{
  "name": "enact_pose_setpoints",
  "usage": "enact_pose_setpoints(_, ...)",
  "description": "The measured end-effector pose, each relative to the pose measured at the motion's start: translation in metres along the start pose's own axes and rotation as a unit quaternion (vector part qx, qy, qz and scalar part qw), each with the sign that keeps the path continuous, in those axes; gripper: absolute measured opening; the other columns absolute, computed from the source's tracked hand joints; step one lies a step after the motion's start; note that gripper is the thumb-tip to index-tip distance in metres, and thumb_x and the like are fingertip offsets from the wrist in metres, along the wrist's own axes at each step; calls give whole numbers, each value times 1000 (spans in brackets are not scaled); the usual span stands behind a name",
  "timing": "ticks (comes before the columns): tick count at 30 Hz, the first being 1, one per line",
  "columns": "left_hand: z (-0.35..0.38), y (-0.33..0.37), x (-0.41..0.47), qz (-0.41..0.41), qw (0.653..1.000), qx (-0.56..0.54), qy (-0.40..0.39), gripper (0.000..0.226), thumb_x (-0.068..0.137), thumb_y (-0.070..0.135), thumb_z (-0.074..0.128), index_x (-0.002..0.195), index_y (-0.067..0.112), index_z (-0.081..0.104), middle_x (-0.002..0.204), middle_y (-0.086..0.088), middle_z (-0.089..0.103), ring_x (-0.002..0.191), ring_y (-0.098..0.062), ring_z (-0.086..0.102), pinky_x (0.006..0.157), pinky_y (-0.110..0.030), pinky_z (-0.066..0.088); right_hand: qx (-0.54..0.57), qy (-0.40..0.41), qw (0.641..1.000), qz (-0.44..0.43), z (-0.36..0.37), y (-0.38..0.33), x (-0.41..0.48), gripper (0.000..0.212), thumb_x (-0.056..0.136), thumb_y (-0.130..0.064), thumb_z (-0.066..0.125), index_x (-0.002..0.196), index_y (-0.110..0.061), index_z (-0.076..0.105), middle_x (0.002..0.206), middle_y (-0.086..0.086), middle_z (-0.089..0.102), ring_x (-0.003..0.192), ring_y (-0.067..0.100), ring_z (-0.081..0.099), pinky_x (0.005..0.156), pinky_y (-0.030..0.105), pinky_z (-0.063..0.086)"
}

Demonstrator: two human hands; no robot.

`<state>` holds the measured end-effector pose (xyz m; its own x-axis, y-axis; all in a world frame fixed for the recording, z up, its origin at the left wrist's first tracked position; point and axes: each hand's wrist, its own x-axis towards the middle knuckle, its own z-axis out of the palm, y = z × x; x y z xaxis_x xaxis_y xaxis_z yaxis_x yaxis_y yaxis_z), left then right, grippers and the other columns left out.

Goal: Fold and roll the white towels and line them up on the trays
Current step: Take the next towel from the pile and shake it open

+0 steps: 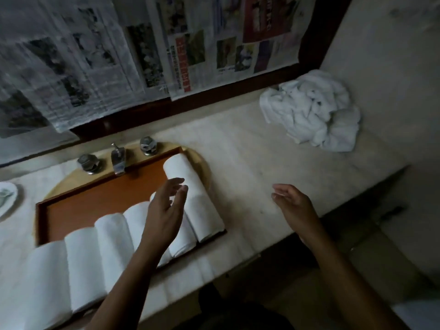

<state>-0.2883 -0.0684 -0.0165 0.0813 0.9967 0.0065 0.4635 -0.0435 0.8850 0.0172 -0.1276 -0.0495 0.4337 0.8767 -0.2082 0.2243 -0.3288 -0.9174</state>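
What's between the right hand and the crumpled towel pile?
Only bare counter, in the head view, separates the right hand from the towel pile.

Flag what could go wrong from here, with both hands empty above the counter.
1. The rolled towels overhang the near rim of the tray, toward the counter edge. The left hand and its forearm pass over them and could nudge one off or loosen it.
2. The tray seems to rest across the sink basin, so pressing on it might tip it.
3. The loose towel pile lies far right of the right hand; pulling one out could drag others along.
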Motion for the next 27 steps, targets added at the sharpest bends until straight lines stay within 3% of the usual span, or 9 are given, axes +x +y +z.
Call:
enact_pose_setpoints(2, 23, 12, 20, 10, 999, -3, -33, 29, 105, 44, 50, 128, 30, 63, 119, 14, 65, 106, 10, 58, 77, -10, 42, -2, 31, 1000, -5, -17, -1, 9, 18, 97, -23, 69, 103, -39, 68, 113, -18, 70, 114, 9, 64, 97, 30, 49)
enact_pose_setpoints(5, 59, 26, 46, 41, 996, 4, -76, 31, 107, 45, 46, 127, 28, 63, 120, 13, 63, 101, 18, 55, 77, -10, 41, -14, 58, 998, -7, -41, 0, 20, 17, 96, -29, 69, 109, -40, 68, 119, -20, 69, 118, 6, 61, 100, 33, 49)
enact_pose_setpoints(9, 109, 47, 79, 56, 993, 10, -102, 42, 102, 55, 43, 129, 30, 62, 118, 13, 64, 106, 5, 58, 84, -24, 48, -15, 89, 996, -3, -79, 0, 49, 19, 96, -28, 68, 111, -39, 67, 122, -20, 67, 118, 4, 60, 101, 32, 49)
enact_pose_setpoints(13, 169, 78, 113, 51, 993, 24, -104, 27, 107, 42, 49, 126, 30, 64, 115, 15, 64, 101, 4, 59, 80, -10, 42, -9, 106, 994, 0, -117, 9, 104, 21, 95, -27, 69, 115, -35, 67, 123, -17, 68, 118, 7, 61, 101, 30, 49)
enact_pose_setpoints(15, 199, 96, 128, 30, 994, 25, -98, 21, 106, 37, 51, 121, 32, 65, 113, 17, 64, 97, 12, 58, 75, -2, 37, -12, 97, 995, 7, -136, 12, 138, 23, 95, -27, 68, 117, -34, 66, 124, -16, 67, 119, 6, 60, 96, 24, 47)
enact_pose_setpoints(17, 227, 111, 141, 20, 996, 16, -86, 19, 105, 37, 53, 119, 33, 66, 113, 18, 67, 98, 15, 57, 76, -5, 39, -11, 96, 995, 8, -156, 14, 174, 24, 96, -26, 67, 119, -32, 64, 124, -15, 66, 118, 6, 60, 91, 19, 44)
enact_pose_setpoints(20, 265, 132, 159, 10, 997, 4, -78, 20, 104, 35, 56, 120, 31, 68, 111, 18, 69, 104, 4, 61, 79, -12, 41, -34, 115, 993, 5, -185, 13, 238, 29, 95, -26, 67, 124, -24, 63, 123, -12, 65, 116, 9, 61, 88, 20, 43)
enact_pose_setpoints(24, 307, 158, 177, -10, 998, -9, -64, 18, 103, 33, 58, 118, 33, 68, 107, 24, 68, 105, 5, 62, 79, -13, 42, -137, 131, 982, -14, -215, 12, 343, 61, 87, -39, 75, 137, -12, 53, 129, 4, 60, 120, 20, 58, 89, 24, 41)
enact_pose_setpoints(27, 328, 167, 178, -25, 998, -11, -61, 15, 103, 33, 60, 114, 37, 68, 106, 24, 69, 100, 13, 60, 78, -13, 42, -210, 105, 972, 25, -223, 16, 407, 99, 79, -56, 77, 155, -13, 29, 151, 13, 41, 137, 31, 44, 107, 41, 44)
